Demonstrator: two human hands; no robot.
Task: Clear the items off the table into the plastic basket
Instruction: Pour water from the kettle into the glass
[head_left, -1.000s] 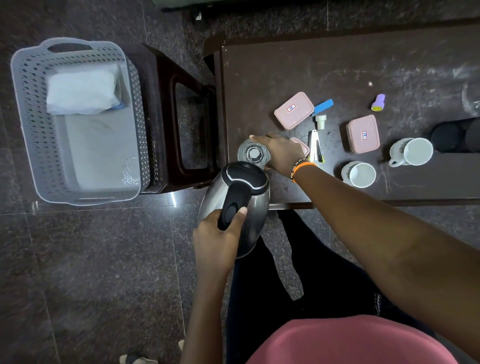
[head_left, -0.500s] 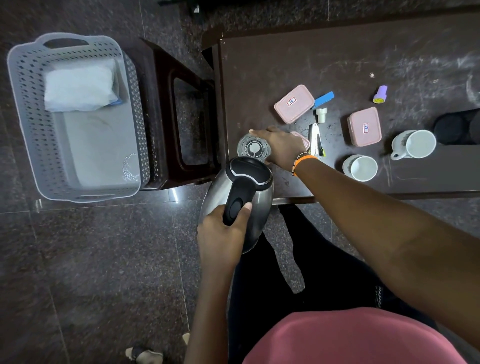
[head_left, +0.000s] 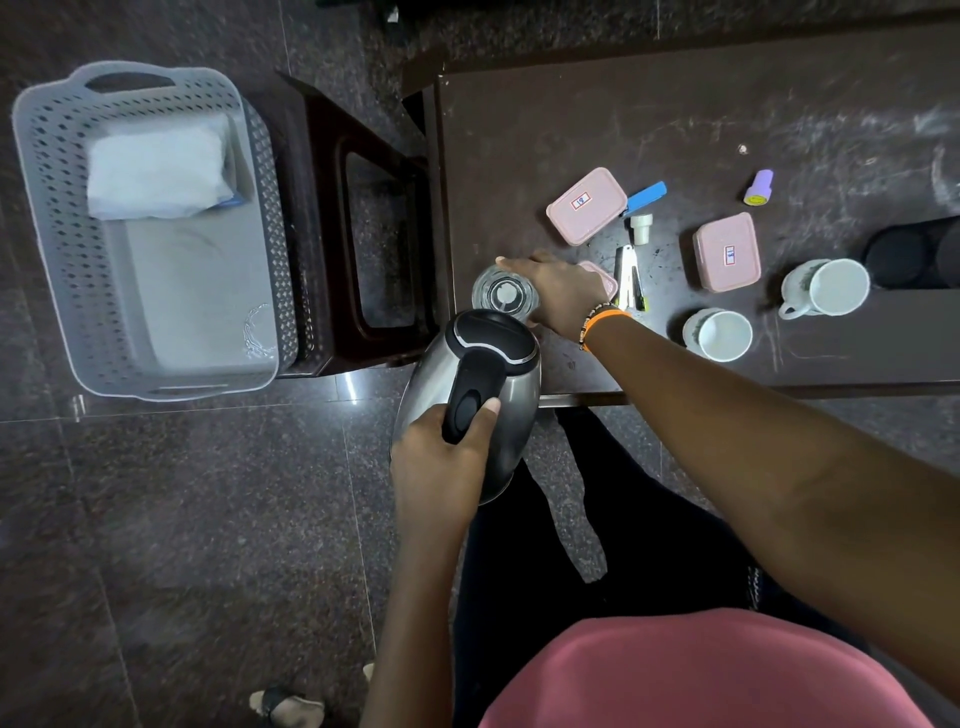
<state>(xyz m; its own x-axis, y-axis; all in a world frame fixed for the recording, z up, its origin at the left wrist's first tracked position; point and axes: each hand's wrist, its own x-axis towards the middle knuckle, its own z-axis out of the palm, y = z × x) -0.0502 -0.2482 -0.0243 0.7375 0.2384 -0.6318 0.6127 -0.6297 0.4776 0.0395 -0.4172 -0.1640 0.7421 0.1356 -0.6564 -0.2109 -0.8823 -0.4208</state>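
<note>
Currently: kettle and glass held, basket not yet reached.
The steel kettle (head_left: 470, 395) is gripped by its handle in the left hand (head_left: 441, 462), clear of the table (head_left: 649, 119) at frame centre; the glass (head_left: 504, 296) is clasped by the right hand (head_left: 563, 291). Little has shifted within the last second. The plastic basket (head_left: 67, 249) sits upper left.

dim, even light | floor (head_left: 353, 387) glare | edges bowed | sharp

Both pink boxes (head_left: 586, 204) (head_left: 726, 251) bear small labels (red-framed, digits too small to read).
</note>
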